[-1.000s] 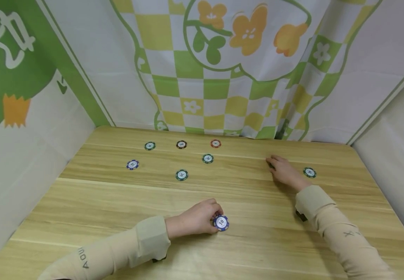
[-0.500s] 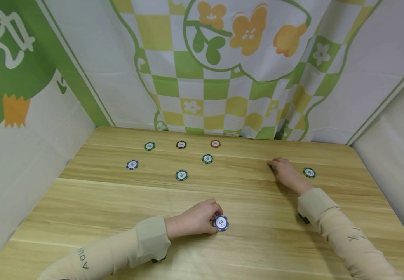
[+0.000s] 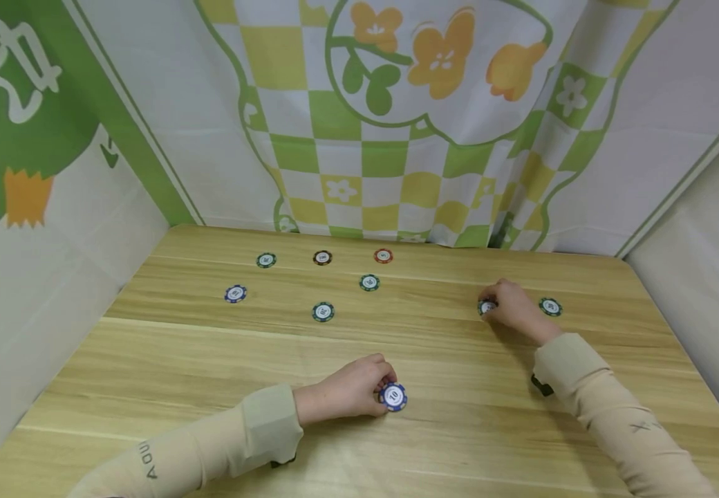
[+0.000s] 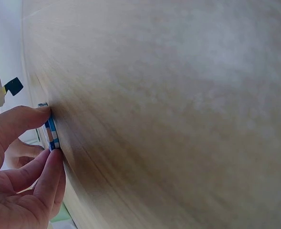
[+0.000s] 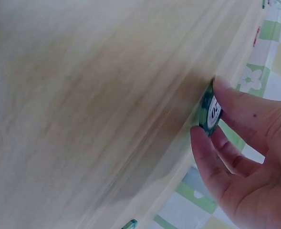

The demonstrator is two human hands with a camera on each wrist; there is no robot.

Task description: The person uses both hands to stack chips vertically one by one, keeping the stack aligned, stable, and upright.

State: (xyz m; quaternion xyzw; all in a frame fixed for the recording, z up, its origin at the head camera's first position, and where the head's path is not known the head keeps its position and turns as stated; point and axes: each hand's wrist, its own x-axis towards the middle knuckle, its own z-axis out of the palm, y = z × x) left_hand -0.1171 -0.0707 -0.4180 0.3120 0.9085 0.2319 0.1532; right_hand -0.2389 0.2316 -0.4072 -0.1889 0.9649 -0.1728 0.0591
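My left hand (image 3: 350, 389) pinches a blue poker chip (image 3: 393, 396) marked 10 between thumb and fingers, in the front middle of the table. In the left wrist view the blue edge of that chip shows close against the wood. Toward the back right, my right hand (image 3: 516, 308) pinches a green poker chip marked 20 by its rim. Seen from the right wrist, this green chip (image 5: 211, 112) is tilted up on its edge between thumb and fingertips. Another green chip (image 3: 550, 307) lies just right of the right hand.
Several chips lie spread over the back left of the wooden table (image 3: 198, 373): a blue chip (image 3: 236, 294), a black chip (image 3: 323, 257), a red chip (image 3: 383, 256) and green ones, such as the green chip (image 3: 323, 312) nearest the front. A patterned curtain (image 3: 384, 159) hangs behind.
My right hand has shifted slightly right and toward me; the green chip in its fingers, hidden at first, now shows more of its face. My left hand has stayed still.
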